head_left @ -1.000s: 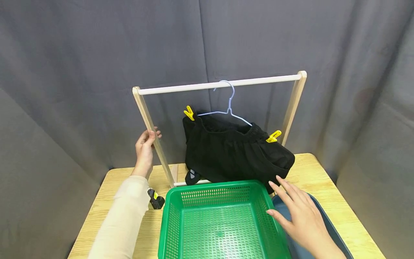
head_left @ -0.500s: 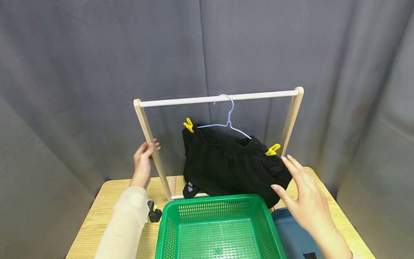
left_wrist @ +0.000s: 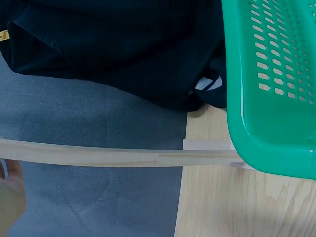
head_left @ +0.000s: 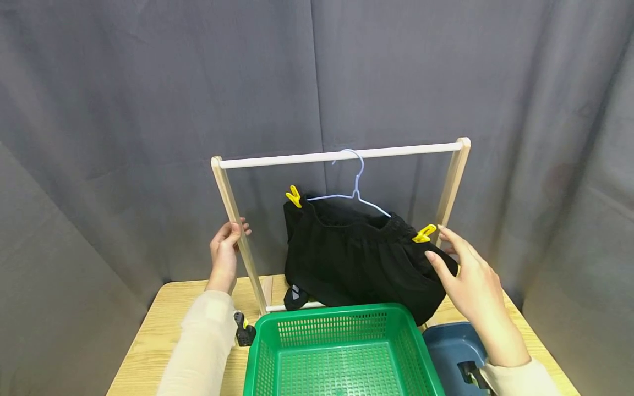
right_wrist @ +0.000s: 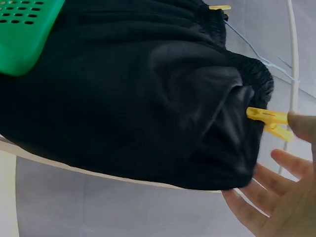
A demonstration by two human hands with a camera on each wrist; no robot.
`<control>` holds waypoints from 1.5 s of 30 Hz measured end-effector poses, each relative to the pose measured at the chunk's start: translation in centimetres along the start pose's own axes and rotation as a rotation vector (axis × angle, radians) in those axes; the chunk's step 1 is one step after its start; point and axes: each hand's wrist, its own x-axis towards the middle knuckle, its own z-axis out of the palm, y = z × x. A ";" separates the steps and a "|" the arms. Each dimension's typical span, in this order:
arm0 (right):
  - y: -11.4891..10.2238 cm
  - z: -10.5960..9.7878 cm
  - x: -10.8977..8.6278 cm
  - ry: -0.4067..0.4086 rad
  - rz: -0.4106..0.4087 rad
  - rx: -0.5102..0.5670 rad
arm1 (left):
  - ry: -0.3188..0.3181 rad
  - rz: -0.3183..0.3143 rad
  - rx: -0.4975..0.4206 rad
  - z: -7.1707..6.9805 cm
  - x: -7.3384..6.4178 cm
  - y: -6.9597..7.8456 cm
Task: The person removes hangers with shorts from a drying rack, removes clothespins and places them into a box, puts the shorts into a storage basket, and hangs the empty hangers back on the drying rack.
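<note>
Black shorts (head_left: 361, 264) with an elastic waist hang from a pale blue hanger (head_left: 357, 184). That hanger hooks over the white bar of a small wooden clothes rack (head_left: 287, 160). One yellow clothespin (head_left: 294, 196) pinches the waistband at its left end, and another yellow clothespin (right_wrist: 266, 116) is on the right end. My left hand (head_left: 225, 253) grips the rack's left post (left_wrist: 113, 155), thumb in front. Beside the right clothespin is my right hand (head_left: 470, 278), fingers spread and extended near the right post; in the right wrist view the thumb tip is right at the clothespin's handle.
A green perforated basket (head_left: 342, 310) stands on the wooden table (head_left: 143, 341) in front of the rack, overlapping the shorts' hem in the head view. Right of it lies a blue tray (head_left: 443, 357), partly under my right forearm. Grey curtains (head_left: 148, 110) surround the table.
My right hand has risen from above the blue tray to beside the right clothespin and post. My left hand keeps its hold on the left post. The head view has shifted slightly.
</note>
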 end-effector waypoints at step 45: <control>-2.2 -0.4 6.1 0.540 -0.151 0.022 | -0.041 -0.036 0.004 1.4 2.9 0.7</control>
